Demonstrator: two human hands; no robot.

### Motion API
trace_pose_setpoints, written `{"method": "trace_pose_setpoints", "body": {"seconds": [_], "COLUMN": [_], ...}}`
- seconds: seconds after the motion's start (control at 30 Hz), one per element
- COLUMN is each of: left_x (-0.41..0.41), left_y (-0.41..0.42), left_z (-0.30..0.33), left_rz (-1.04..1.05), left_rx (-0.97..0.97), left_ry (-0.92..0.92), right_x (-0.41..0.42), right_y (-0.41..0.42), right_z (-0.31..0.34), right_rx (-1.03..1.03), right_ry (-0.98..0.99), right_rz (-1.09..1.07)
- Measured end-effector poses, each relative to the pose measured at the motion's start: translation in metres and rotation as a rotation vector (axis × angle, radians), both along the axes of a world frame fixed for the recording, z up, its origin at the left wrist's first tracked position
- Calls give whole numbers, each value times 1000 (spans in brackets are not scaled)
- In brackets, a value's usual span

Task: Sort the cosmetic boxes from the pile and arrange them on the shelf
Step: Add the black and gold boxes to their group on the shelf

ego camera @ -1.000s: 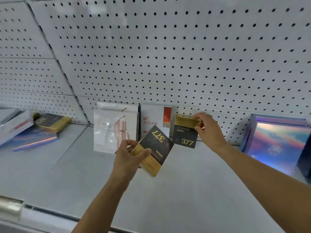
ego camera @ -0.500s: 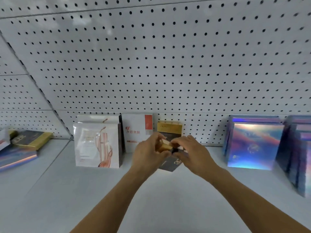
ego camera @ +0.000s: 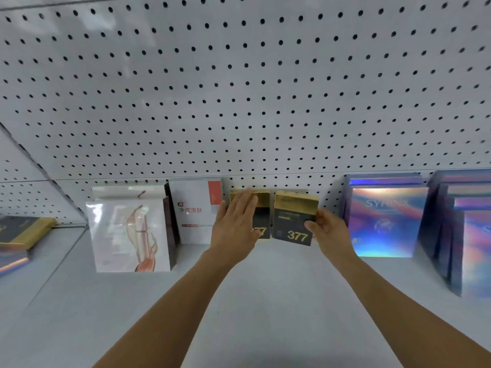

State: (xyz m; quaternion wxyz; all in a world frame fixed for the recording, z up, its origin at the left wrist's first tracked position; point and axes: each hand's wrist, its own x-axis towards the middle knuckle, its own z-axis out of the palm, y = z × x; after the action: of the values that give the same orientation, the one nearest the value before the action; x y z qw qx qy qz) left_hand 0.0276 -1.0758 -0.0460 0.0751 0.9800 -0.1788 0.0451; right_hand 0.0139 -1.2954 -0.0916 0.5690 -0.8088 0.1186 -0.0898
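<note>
Boxes stand in a row along the back of the white shelf (ego camera: 265, 301), against the pegboard wall (ego camera: 239, 88). Your left hand (ego camera: 236, 224) lies flat with straight fingers against the front of one black-and-gold box (ego camera: 261, 208), which stands upright with its gold band at the top and part of a "377" showing below your palm. Your right hand (ego camera: 328, 229) grips the right edge of a second black-and-gold box (ego camera: 292, 221), thumb on the front near the "377" and fingers curled behind it; this box stands just beside the first, tilted slightly, its lower edge at the shelf surface. Left of the pair stands a white box with red lettering (ego camera: 198, 211), and further left a pale box with a flowing orange figure (ego camera: 130, 235), with more of the same kind behind it. To the right, well apart from your hands, holographic boxes (ego camera: 385, 221) stand upright in two groups. At the far left edge, a small pile (ego camera: 21, 240) of mixed boxes lies flat on the neighbouring shelf section.
</note>
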Motion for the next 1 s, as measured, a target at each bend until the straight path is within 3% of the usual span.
{"method": "trace_pose_setpoints", "body": {"seconds": [0.4, 0.63, 0.8, 1.0], "left_x": [3, -16, -61, -128], "left_y": [-3, -4, -6, 0], "left_z": [0, 3, -7, -24], "left_rz": [29, 61, 108, 227], "left_rx": [47, 65, 16, -177], "left_ry": [-28, -2, -8, -41], "right_x": [29, 5, -52, -111], "right_y": [2, 4, 19, 48], "right_z": [7, 10, 22, 18], "right_rx": [-285, -469, -688, -741], "right_ry": [112, 197, 80, -70], "right_rz": [18, 73, 193, 351]}}
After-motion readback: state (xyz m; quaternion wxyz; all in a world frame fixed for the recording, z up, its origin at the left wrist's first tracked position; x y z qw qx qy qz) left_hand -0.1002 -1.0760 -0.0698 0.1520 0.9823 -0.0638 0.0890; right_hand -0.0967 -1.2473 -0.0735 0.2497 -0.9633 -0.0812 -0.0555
